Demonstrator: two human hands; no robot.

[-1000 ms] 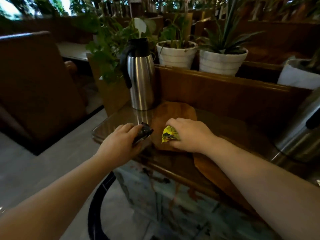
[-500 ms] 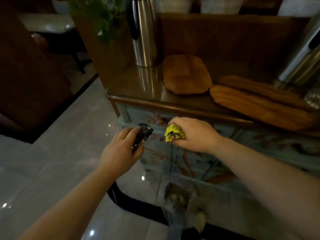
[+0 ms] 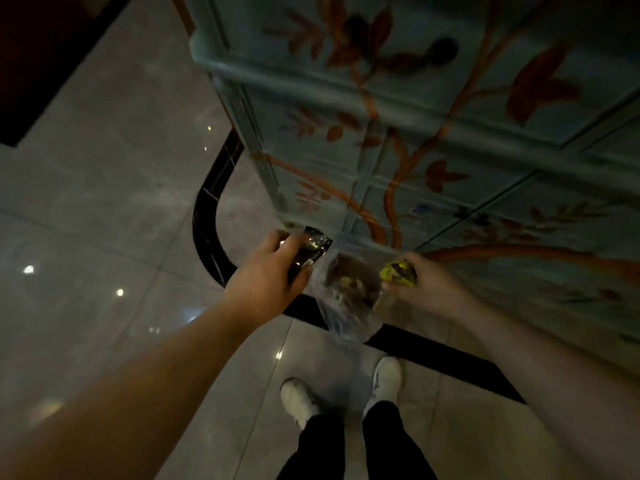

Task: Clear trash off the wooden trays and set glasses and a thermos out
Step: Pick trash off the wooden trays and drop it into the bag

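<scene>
My left hand [image 3: 268, 275] is closed around a shiny black wrapper [image 3: 310, 251]. A crumpled yellow wrapper [image 3: 398, 273] is gripped in my right hand [image 3: 429, 289]. Both hands hover low, on either side of the mouth of a clear plastic trash bag [image 3: 346, 296] that stands on the floor against the cabinet foot. Some trash lies inside the bag. The wooden trays, the glasses and the thermos are out of view.
A pale blue cabinet [image 3: 450, 126] painted with orange branches fills the upper right, close to my hands. Glossy grey floor tiles [image 3: 104, 237] with a curved black inlay band [image 3: 207, 216] spread to the left. My white shoes [image 3: 301, 400] stand just behind the bag.
My view has tipped from the cabinet top down to the floor. Both hands, still gripping their wrappers, have dropped from tray level to the trash bag's mouth.
</scene>
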